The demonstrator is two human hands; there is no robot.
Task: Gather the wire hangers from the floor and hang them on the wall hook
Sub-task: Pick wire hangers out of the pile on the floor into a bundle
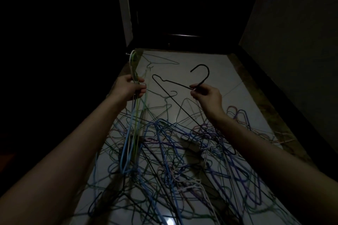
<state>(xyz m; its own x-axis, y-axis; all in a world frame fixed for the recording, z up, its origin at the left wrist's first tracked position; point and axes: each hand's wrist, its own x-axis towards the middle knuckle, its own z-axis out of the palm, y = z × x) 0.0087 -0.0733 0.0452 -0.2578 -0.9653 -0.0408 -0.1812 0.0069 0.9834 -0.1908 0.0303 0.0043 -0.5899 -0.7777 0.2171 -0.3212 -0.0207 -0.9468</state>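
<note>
A tangled heap of coloured wire hangers (164, 151) covers the pale tiled floor (210, 71) below my arms. My left hand (130, 87) grips a bunch of several hangers (134, 115), white, green and blue, which dangle from it. Their hooks (132, 60) reach up to a small peg (127, 53) at the dark wall's edge; whether they rest on it I cannot tell. My right hand (206, 95) pinches a black hanger (201, 74) at the neck, its hook pointing up and its frame slanting down to the left.
The room is very dim. A dark door (182, 5) closes the far end of the narrow floor, with a pale door frame (125, 5) at its left. A grey wall (301, 33) runs along the right and darkness fills the left.
</note>
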